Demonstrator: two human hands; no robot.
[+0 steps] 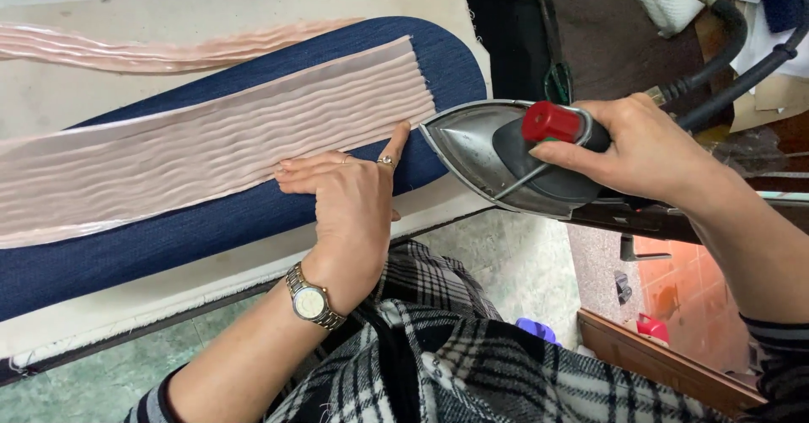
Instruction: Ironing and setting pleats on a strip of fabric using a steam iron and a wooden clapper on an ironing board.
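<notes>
Fingers of her left hand (350, 191) lie flat, pressing pleated pink fabric (211, 141) on the blue board (168, 238). Right hand (640, 149) grips the steam iron (506, 157), just right of the fabric's end.

Pleated pink fabric strip (211, 149); steel steam iron (506, 157) alongside

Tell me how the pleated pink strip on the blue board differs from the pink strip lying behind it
The pleated strip lies on the navy ironing board, pinned flat by the left hand, with the iron in the right hand at its end. The far strip lies on the pale table cover, untouched. The near one looks much wider and spread out; the far one looks narrow and bunched. Both are pale pink, sheer and ridged lengthwise.
</notes>
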